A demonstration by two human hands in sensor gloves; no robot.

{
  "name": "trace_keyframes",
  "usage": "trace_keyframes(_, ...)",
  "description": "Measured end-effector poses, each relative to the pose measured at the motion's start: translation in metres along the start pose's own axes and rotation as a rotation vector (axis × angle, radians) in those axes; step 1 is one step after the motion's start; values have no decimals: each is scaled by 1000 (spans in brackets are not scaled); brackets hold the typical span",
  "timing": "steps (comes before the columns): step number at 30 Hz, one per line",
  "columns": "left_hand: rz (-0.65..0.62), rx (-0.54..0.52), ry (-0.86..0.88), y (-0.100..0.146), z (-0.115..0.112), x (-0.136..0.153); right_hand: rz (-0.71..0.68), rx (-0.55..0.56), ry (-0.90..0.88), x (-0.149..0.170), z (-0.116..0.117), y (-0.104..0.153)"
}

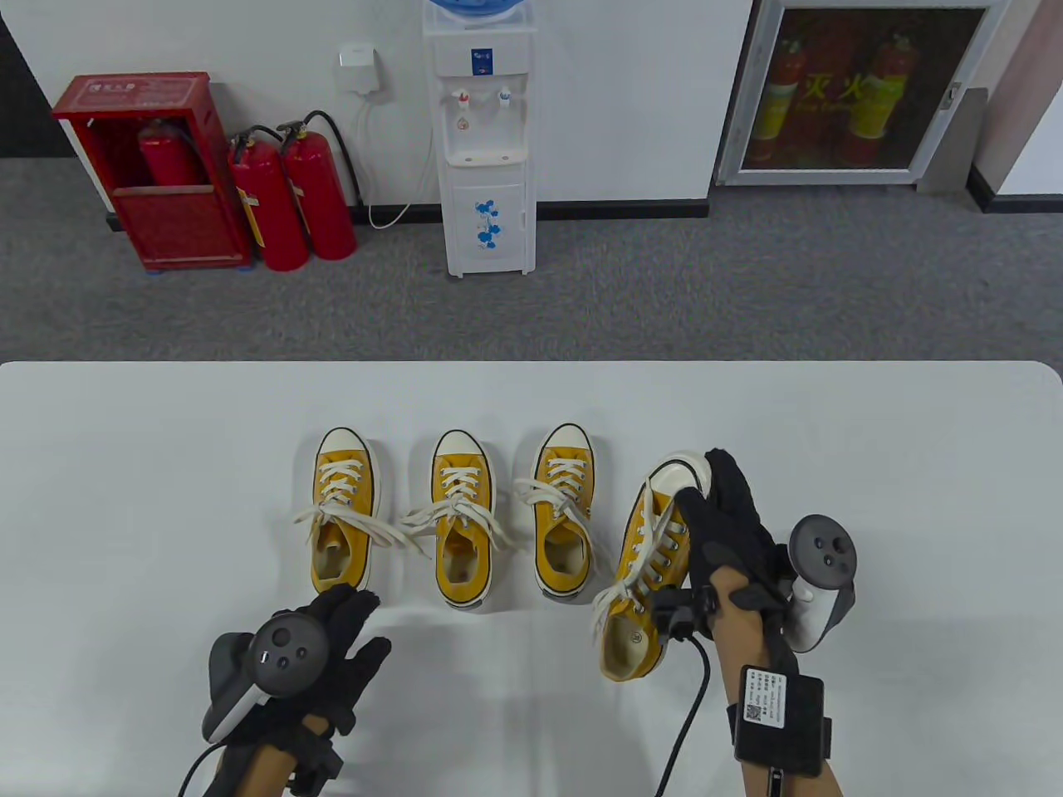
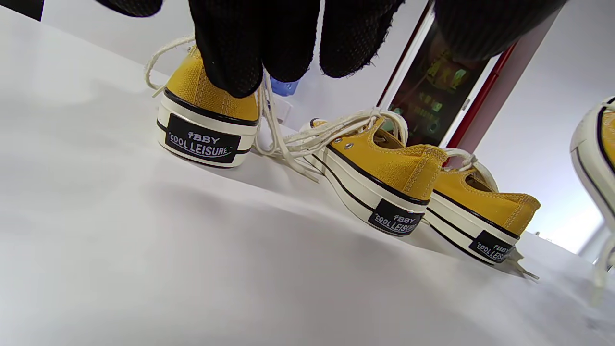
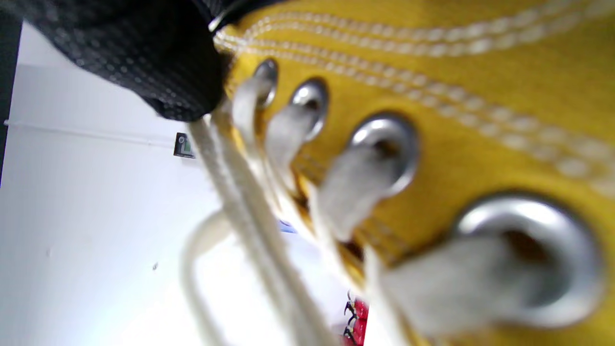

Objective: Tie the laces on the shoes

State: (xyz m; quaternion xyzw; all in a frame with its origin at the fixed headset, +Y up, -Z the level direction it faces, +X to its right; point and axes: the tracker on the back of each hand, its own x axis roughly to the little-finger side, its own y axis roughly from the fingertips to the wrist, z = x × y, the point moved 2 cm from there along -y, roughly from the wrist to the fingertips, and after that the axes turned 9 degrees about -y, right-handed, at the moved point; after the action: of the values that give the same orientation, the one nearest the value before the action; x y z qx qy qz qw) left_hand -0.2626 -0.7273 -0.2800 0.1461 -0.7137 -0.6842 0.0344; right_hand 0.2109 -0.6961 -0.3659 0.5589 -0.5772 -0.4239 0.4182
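Four yellow shoes sit on the white table (image 1: 124,465); three stand in a neat row, toes pointing to the far side, and their laces look tied in bows or loose knots; the fourth shoe (image 1: 644,573) is on the right, nearer than the row, and it is tipped up on its side. The right hand (image 1: 731,540) holds this shoe, with fingers wrapped over the toe and the thumb on the laces (image 1: 656,540); I think it holds the shoe this way to turn it and bring it close for tying. In the right wrist view the silver lace holes (image 3: 384,144) look very big and blurry, so the camera is right up against the shoe; its lace ends hang loose by the heel. The left hand (image 1: 332,656) rests low on the table, just near the heel of the leftmost shoe (image 1: 342,515); its fingers are straight and a bit spread, holding nothing; it looks like it is waiting to help.
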Motion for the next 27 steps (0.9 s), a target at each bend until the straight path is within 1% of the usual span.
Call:
trace_keyframes(6, -5, 2, -6, 0, 0, -1, -12, 9, 153, -6, 9, -16)
trace_keyframes(14, -3, 4, -9, 0, 0, -1, 40, -57, 249, -7, 29, -40)
trace_keyframes(18, -1, 9, -10, 0, 0, -1, 76, -109, 268, -1, 38, -52)
trace_keyframes(23, -1, 14, -14, 0, 0, -1, 107, -118, 258, 9, 44, -64)
trace_keyframes(27, 1, 15, -14, 0, 0, -1, 142, -124, 229, 18, 45, -69)
